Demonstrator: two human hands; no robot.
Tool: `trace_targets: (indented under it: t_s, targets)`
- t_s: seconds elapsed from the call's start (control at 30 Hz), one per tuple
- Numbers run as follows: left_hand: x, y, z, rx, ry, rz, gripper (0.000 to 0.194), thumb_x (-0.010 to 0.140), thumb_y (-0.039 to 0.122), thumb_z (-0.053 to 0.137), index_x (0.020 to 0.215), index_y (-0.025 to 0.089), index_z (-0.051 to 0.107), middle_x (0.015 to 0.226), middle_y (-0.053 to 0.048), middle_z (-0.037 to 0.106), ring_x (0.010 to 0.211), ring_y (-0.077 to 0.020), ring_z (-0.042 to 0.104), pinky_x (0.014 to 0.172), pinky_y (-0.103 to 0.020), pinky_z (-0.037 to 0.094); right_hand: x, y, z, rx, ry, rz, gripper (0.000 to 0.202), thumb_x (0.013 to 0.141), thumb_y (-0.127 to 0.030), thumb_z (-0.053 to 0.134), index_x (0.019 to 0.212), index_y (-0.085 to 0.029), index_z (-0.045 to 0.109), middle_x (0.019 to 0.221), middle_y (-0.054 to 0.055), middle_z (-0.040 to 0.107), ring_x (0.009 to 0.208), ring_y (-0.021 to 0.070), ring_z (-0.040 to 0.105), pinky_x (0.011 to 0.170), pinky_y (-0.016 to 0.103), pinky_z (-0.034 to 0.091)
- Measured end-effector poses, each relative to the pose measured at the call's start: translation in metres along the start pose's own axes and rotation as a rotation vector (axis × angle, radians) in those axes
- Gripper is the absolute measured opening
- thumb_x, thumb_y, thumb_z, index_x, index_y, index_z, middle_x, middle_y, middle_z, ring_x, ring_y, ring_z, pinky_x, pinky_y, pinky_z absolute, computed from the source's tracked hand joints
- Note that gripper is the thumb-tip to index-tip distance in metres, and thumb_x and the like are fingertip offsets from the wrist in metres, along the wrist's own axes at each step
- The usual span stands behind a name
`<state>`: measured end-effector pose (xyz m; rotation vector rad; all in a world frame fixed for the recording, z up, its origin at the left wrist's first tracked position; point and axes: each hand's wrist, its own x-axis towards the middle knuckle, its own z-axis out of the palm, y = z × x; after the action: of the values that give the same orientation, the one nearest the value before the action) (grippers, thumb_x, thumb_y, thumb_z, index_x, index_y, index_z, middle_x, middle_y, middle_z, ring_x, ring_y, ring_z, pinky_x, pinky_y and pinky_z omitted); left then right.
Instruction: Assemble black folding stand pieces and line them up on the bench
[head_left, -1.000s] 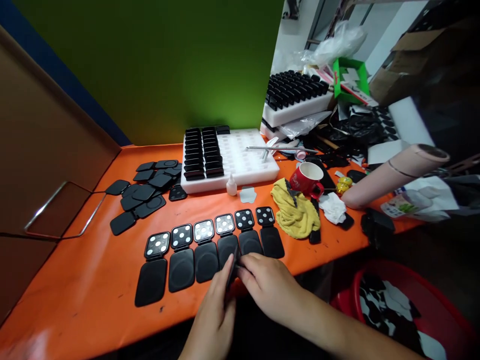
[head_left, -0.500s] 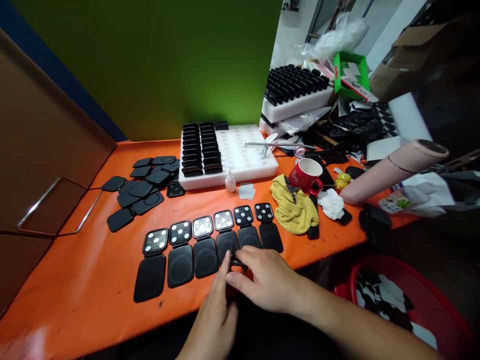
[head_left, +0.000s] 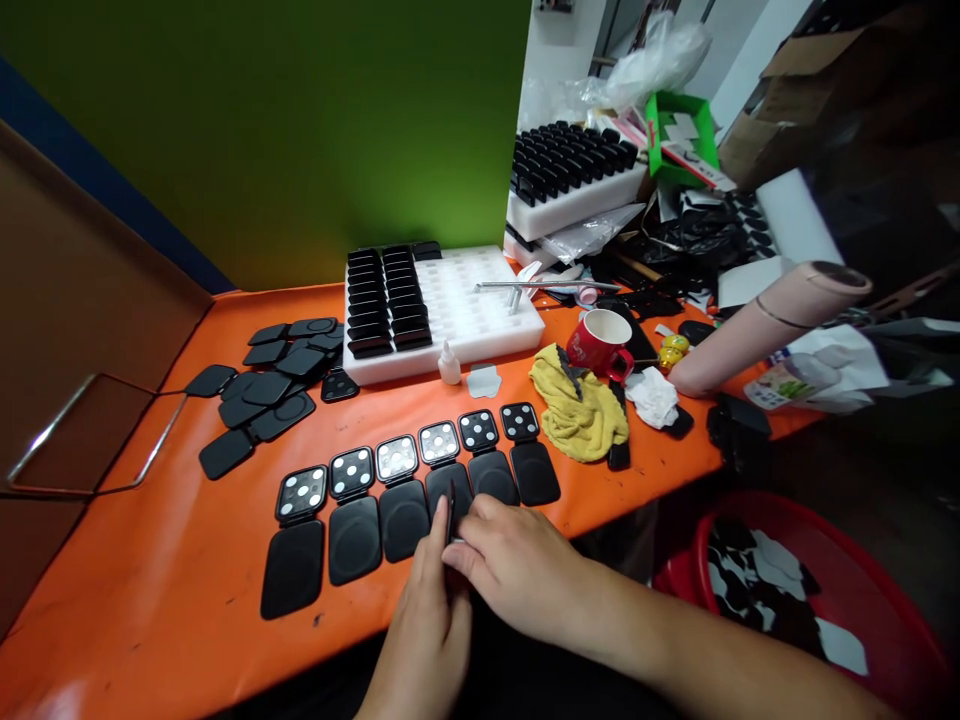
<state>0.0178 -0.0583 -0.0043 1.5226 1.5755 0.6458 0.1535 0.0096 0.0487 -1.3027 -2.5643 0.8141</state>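
My left hand [head_left: 431, 625] and my right hand [head_left: 521, 565] meet at the table's front edge. Between them they hold a thin black flat piece [head_left: 451, 505], seen edge-on; most of it is hidden by my fingers. Just beyond lies a row of several opened black hinged cases [head_left: 354, 540], their smaller upper flaps [head_left: 302, 492] marked with white dots. A loose pile of similar black pieces [head_left: 266, 388] is at the left. A white foam tray [head_left: 472, 300] behind the row has black pieces [head_left: 369, 310] standing in its left slots.
A small dropper bottle [head_left: 449, 364] stands before the tray. To the right are a yellow cloth [head_left: 576, 410], a red mug [head_left: 592, 350], crumpled tissue [head_left: 651, 400] and a leaning pink flask [head_left: 772, 325]. A red tub [head_left: 847, 560] with scraps sits below the table's right edge.
The view has shifted slightly, moving the tabletop things left. My hands stay together on the black piece, and my right fingers have curled closer over it.
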Motion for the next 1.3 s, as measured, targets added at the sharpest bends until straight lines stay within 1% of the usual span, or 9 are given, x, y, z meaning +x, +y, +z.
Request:
trace_targets:
  t_s: [0.23,0.47,0.63,0.8,0.9,1.0,1.13,1.2,1.3]
  targets:
    - [-0.004,0.000,0.001,-0.032,0.030,0.032,0.061,0.088,0.017,0.033,0.140,0.031,0.005,0.147,-0.004,0.018,0.132,-0.0197,0.022,0.105,-0.044,0.024,-0.004,0.002,-0.006,0.088,-0.084,0.041,0.032,0.090,-0.043,0.035,0.087,-0.017,0.055,0.084,0.003,0.057,0.077,0.0160,0.055,0.067,0.027,0.039]
    - [-0.005,0.000,0.004,-0.073,0.054,0.023,0.060,0.088,0.018,0.035,0.140,0.028,0.007,0.147,-0.005,0.019,0.132,-0.0202,0.021,0.106,-0.044,0.023,-0.005,0.000,0.000,0.066,-0.045,0.033,0.028,0.090,-0.038,0.036,0.082,-0.020,0.055,0.082,0.000,0.056,0.076,0.0143,0.054,0.066,0.025,0.037]
    - [-0.007,-0.001,0.005,-0.117,0.035,-0.014,0.061,0.087,0.016,0.035,0.140,0.029,0.006,0.147,-0.004,0.018,0.132,-0.0197,0.020,0.105,-0.042,0.025,-0.004,0.003,-0.002,0.144,-0.086,0.008,0.028,0.092,-0.034,0.033,0.082,-0.017,0.054,0.083,0.002,0.055,0.074,0.0128,0.054,0.065,0.023,0.038]
    - [-0.007,-0.003,0.004,-0.042,0.018,0.038,0.059,0.088,0.019,0.034,0.140,0.029,0.008,0.148,-0.003,0.016,0.133,-0.0187,0.020,0.107,-0.043,0.021,-0.009,0.000,-0.002,0.187,-0.053,0.006,0.024,0.087,-0.036,0.042,0.086,-0.018,0.057,0.084,0.002,0.056,0.077,0.0140,0.054,0.068,0.024,0.039]
    - [-0.007,-0.002,0.003,-0.069,0.000,0.031,0.057,0.088,0.020,0.033,0.140,0.028,0.009,0.147,-0.004,0.018,0.133,-0.0178,0.020,0.108,-0.043,0.019,-0.010,-0.001,0.005,0.256,-0.002,0.041,0.020,0.085,-0.034,0.046,0.079,-0.019,0.057,0.079,0.001,0.056,0.073,0.0130,0.053,0.065,0.024,0.037]
    - [-0.009,0.004,0.003,-0.253,-0.009,-0.081,0.058,0.084,0.020,0.038,0.138,0.022,0.019,0.145,-0.007,0.024,0.131,-0.0220,0.024,0.106,-0.042,0.025,-0.009,0.002,0.015,0.470,0.023,0.065,0.022,0.085,-0.035,0.047,0.072,-0.018,0.054,0.075,-0.001,0.054,0.068,0.0117,0.053,0.061,0.023,0.037]
    - [-0.013,0.011,0.001,-0.599,-0.145,-0.343,0.070,0.077,0.015,0.042,0.140,0.017,0.012,0.130,-0.014,0.046,0.107,-0.0262,0.054,0.085,-0.041,0.048,-0.003,0.010,0.020,0.903,-0.149,0.174,0.031,0.091,-0.043,0.027,0.085,-0.020,0.048,0.061,-0.005,0.046,0.046,0.0083,0.049,0.046,0.021,0.036]
    - [-0.014,0.009,-0.001,-0.529,-0.143,-0.319,0.072,0.077,0.014,0.041,0.140,0.019,0.007,0.131,-0.013,0.046,0.106,-0.0239,0.055,0.089,-0.040,0.046,-0.001,0.012,0.017,0.845,-0.134,0.173,0.031,0.092,-0.040,0.026,0.084,-0.020,0.048,0.062,-0.004,0.048,0.051,0.0093,0.051,0.050,0.022,0.038]
    - [-0.015,0.002,-0.005,-0.203,-0.081,-0.127,0.065,0.081,0.014,0.038,0.140,0.024,0.011,0.143,-0.007,0.028,0.126,-0.0215,0.034,0.103,-0.040,0.029,-0.001,0.012,0.007,0.553,-0.014,0.093,0.029,0.093,-0.031,0.030,0.075,-0.018,0.049,0.073,-0.001,0.054,0.071,0.0121,0.053,0.066,0.025,0.039]
